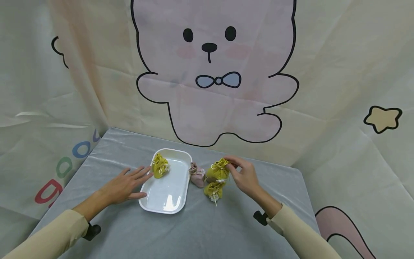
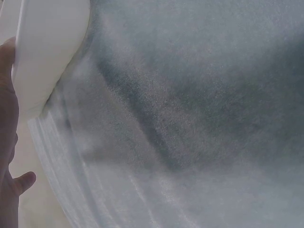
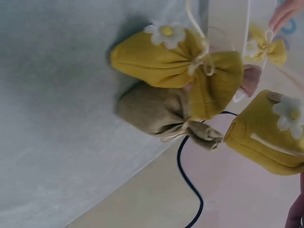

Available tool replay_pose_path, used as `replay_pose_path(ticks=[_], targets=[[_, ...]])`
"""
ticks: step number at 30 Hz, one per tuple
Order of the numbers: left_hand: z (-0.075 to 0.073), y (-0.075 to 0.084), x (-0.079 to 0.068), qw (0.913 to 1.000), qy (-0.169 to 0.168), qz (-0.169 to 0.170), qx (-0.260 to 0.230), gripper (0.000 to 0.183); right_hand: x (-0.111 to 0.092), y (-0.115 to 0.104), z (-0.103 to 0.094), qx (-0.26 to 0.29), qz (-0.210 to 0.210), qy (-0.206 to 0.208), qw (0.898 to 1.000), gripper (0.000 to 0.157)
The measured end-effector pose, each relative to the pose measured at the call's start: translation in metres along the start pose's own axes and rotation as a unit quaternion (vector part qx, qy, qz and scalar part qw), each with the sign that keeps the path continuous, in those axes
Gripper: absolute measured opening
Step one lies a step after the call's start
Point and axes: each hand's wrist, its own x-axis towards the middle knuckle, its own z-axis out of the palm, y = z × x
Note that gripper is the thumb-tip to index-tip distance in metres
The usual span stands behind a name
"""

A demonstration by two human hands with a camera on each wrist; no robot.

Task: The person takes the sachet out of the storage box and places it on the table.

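Observation:
My left hand (image 1: 124, 186) lies with spread, straight fingers at the left rim of a white tray (image 1: 163, 208); its fingertips touch the rim near a small yellow drawstring pouch (image 1: 160, 166) inside. With thumb and fingers, my right hand (image 1: 244, 176) pinches the gathered top of another yellow pouch (image 1: 217, 172). In the right wrist view this held pouch (image 3: 268, 135) hangs above the table, a white flower on its side. Below it a second flowered yellow pouch (image 3: 152, 59) lies beside a tan pouch (image 3: 152, 108). Between tray and held pouch sits a pink pouch (image 1: 198, 178).
A grey cloth (image 1: 200, 233) covers the table under the tray and pouches. Behind it hangs a pale backdrop (image 1: 323, 90) with a cartoon bear. The left wrist view shows mostly cloth, with the tray's outer wall (image 2: 52, 42) at upper left.

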Motion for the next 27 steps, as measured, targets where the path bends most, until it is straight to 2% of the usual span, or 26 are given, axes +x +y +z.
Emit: replay_pose_path(ticks=[12, 19, 22, 27], targets=[[0.001, -0.001, -0.001, 1.0, 0.008, 0.002, 0.001, 0.078, -0.017, 0.02, -0.013, -0.018, -0.014, 0.027, 0.999, 0.024], [0.0, -0.002, -0.001, 1.0, 0.007, 0.002, -0.003, 0.077, -0.026, 0.033, -0.02, -0.03, -0.001, 0.051, 0.998, 0.025], [0.0, -0.002, -0.001, 1.0, 0.008, 0.005, -0.001, 0.078, -0.028, 0.031, -0.022, -0.032, 0.001, 0.061, 0.998, 0.026], [0.001, -0.002, -0.001, 1.0, 0.008, 0.005, -0.003, 0.077, -0.029, 0.015, -0.029, -0.038, 0.008, 0.068, 0.997, 0.024]])
